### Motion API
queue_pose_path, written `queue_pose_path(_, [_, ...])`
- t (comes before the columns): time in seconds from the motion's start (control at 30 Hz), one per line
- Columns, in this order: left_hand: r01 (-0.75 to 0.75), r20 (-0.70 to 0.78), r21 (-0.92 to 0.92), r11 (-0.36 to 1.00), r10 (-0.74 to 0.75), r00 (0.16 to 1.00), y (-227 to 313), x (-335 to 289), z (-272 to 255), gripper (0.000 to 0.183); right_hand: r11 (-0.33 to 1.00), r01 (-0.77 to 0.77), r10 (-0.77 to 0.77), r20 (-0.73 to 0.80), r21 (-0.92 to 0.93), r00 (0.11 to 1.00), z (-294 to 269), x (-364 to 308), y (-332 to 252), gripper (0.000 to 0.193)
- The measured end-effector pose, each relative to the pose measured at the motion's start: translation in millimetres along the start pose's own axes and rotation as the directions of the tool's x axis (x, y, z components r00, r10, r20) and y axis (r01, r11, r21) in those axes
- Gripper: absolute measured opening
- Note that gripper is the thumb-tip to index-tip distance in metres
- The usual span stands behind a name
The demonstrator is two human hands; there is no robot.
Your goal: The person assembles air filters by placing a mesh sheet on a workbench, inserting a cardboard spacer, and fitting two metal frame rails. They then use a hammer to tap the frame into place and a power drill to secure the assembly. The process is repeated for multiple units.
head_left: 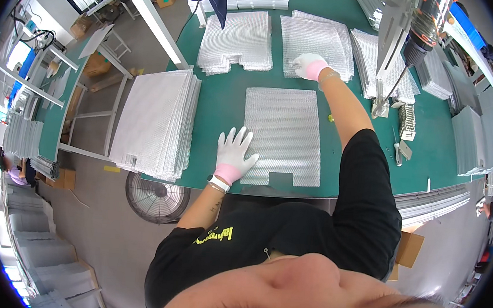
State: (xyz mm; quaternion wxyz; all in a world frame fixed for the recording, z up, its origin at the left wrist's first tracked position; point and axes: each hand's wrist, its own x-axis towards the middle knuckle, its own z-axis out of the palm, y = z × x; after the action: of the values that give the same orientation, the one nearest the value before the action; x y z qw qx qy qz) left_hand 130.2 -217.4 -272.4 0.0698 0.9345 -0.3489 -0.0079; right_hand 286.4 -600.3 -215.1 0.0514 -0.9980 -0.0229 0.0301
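A silver mesh sheet (283,134) with a rectangular notch in its near edge lies flat in front of me on the green table. My left hand (234,154), in a white glove with a pink cuff, rests with fingers spread at the sheet's left edge. Farther off, my right hand (309,66), gloved the same way, is on the front left part of a stack of mesh sheets (330,42). Its fingers are drawn together; whether a sheet is between them is hidden. Another stack of notched mesh sheets (238,37) lies left of it.
A tall stack of sheets (153,120) stands at the table's left edge. On the right are a mounted power driver (424,29) with a long bit, a row of small metal parts (407,121) and a screwdriver (397,154). A floor fan (157,196) stands below left.
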Motion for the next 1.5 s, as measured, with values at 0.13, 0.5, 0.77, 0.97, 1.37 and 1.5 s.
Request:
queue_pose_path(0.13, [0.008,0.026,0.012,1.000,-0.009,1.000,-0.2,-1.5,-0.6,0.075,0.998,0.007,-0.014,-0.117,-0.063,0.993,-16.0,2.0,-0.6,0.023])
queue_pose_path(0.5, [0.057,0.044,-0.230,0.972,-0.048,0.998,-8.7,20.8,-4.0,0.063,0.970,-0.180,-0.032,-0.822,-0.163,0.569,-137.8,-49.9,-1.4,0.016])
queue_pose_path(0.77, [-0.062,-0.315,-0.029,0.998,0.050,0.948,-2.9,52.6,-19.0,0.046,0.998,-0.054,0.053,-0.603,0.017,0.796,-53.1,-18.9,32.8,0.020])
queue_pose_path(0.97, [-0.277,-0.377,-0.498,0.822,0.082,0.923,17.5,157.9,-41.2,0.043,0.906,0.137,0.277,-0.804,0.401,0.526,1.5,8.5,54.8,0.020])
queue_pose_path(1.37, [0.024,-0.166,-0.850,0.526,-0.312,0.935,58.3,345.8,15.4,0.059,0.769,0.334,0.306,-0.773,0.545,0.556,-29.8,-12.4,45.3,0.030])
queue_pose_path(1.5, [-0.032,-0.110,-0.971,0.239,-0.321,0.941,51.1,354.3,0.7,0.050,0.857,0.277,0.138,-0.711,0.435,0.690,-53.3,-33.6,22.0,0.034])
